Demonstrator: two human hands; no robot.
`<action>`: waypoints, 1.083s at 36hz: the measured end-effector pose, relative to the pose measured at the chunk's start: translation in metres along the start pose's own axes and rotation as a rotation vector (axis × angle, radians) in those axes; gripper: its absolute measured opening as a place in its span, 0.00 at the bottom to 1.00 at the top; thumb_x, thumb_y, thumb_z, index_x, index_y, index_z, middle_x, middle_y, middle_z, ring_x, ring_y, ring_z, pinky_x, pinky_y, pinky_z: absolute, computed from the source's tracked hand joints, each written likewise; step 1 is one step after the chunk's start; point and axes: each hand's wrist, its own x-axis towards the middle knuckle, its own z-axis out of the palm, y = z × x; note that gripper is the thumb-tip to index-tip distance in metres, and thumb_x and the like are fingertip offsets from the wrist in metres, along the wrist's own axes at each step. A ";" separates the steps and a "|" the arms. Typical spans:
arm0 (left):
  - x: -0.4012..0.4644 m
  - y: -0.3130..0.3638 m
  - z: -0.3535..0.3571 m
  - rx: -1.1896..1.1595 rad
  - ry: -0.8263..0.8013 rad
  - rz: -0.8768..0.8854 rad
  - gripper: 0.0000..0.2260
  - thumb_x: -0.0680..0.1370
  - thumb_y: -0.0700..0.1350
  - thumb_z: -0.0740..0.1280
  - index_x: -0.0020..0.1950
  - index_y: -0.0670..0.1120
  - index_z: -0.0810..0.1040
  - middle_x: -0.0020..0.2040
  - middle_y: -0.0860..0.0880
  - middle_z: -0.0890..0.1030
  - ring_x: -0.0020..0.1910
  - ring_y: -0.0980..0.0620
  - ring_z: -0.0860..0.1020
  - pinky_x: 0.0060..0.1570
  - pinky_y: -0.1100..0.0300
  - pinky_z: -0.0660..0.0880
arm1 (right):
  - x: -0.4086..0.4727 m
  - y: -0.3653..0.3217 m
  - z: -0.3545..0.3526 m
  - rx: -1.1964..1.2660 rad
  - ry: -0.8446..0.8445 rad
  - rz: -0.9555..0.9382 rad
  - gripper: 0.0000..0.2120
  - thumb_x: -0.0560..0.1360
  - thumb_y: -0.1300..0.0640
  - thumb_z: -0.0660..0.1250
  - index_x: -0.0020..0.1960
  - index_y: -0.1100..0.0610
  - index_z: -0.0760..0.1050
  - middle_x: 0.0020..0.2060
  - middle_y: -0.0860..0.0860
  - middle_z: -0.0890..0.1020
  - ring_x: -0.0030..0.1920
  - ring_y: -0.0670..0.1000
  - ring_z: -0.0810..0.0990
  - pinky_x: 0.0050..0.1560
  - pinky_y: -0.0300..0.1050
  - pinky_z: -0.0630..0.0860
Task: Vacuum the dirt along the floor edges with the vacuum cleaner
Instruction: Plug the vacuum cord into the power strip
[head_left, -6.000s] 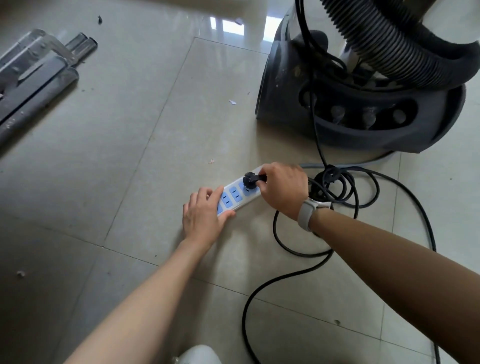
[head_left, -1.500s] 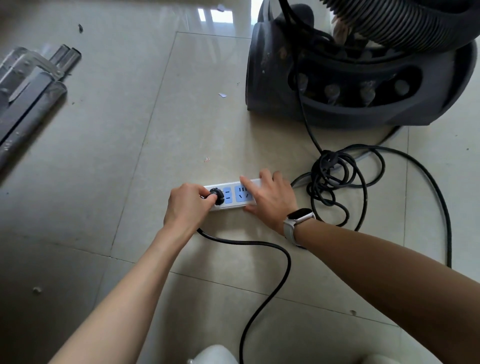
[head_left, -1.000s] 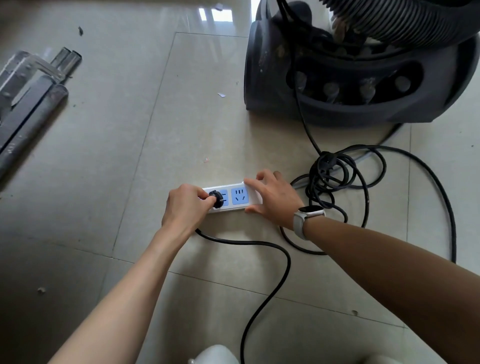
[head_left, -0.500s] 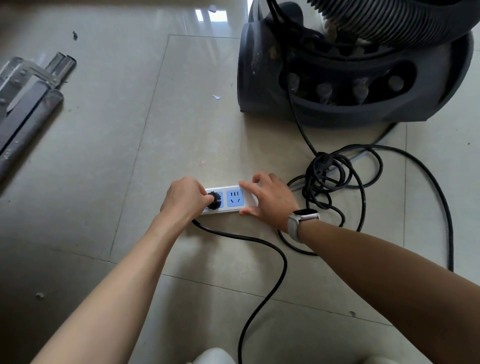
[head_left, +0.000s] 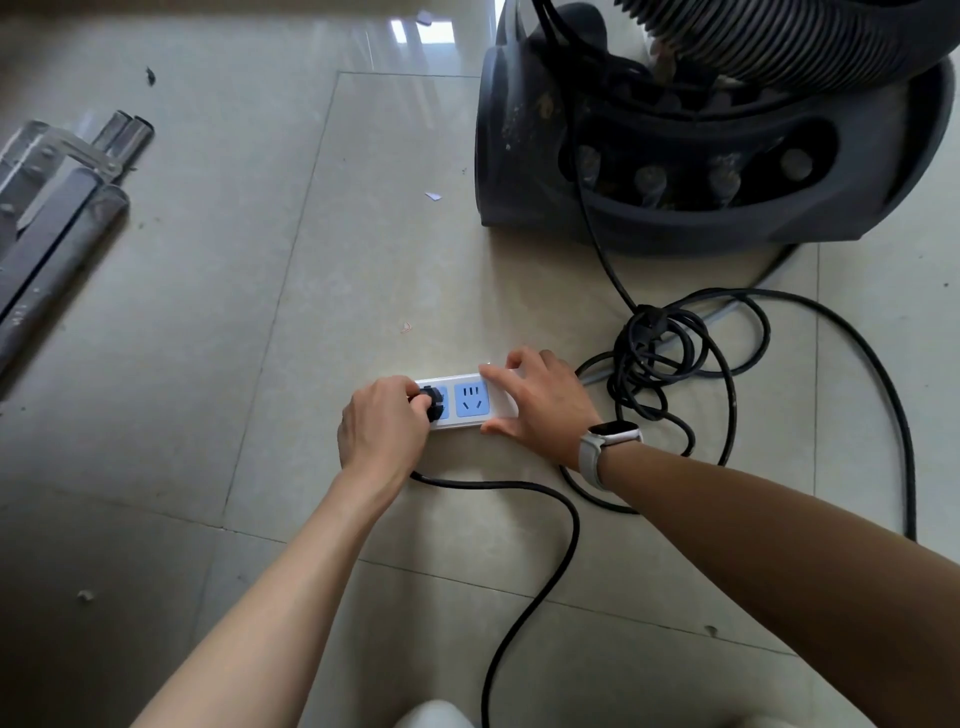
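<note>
Two hands, left hand (head_left: 382, 428) gripping plug (head_left: 432, 404)

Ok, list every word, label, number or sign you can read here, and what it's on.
No text can be read.
The power strip shows only socket slots, no lettering.
The watch face is too small to read.
The vacuum cleaner shows no legible label or brand.
The metal bars carry nothing readable.

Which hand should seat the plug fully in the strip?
Left. The left hand already grips the plug at the strip; the right hand lies flat on the strip's far end, bracing it.
</note>
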 end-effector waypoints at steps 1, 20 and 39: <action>-0.002 0.001 0.002 -0.023 0.022 0.002 0.09 0.79 0.44 0.64 0.54 0.42 0.80 0.50 0.43 0.80 0.53 0.40 0.75 0.43 0.56 0.67 | 0.000 0.001 0.001 0.005 0.004 0.002 0.32 0.69 0.44 0.74 0.68 0.55 0.72 0.57 0.60 0.74 0.54 0.62 0.73 0.54 0.53 0.69; -0.011 -0.016 0.009 0.045 0.071 0.247 0.09 0.76 0.43 0.70 0.56 0.46 0.83 0.44 0.45 0.75 0.41 0.41 0.77 0.39 0.57 0.67 | -0.001 0.001 0.003 0.065 -0.009 0.004 0.31 0.62 0.47 0.80 0.61 0.58 0.78 0.50 0.62 0.77 0.45 0.64 0.76 0.46 0.55 0.74; 0.017 0.003 0.001 0.309 -0.080 0.324 0.11 0.77 0.48 0.67 0.59 0.50 0.81 0.49 0.47 0.76 0.50 0.43 0.77 0.41 0.58 0.66 | 0.005 0.002 -0.005 -0.003 -0.037 -0.008 0.31 0.71 0.42 0.71 0.70 0.54 0.70 0.59 0.59 0.71 0.55 0.60 0.71 0.55 0.51 0.68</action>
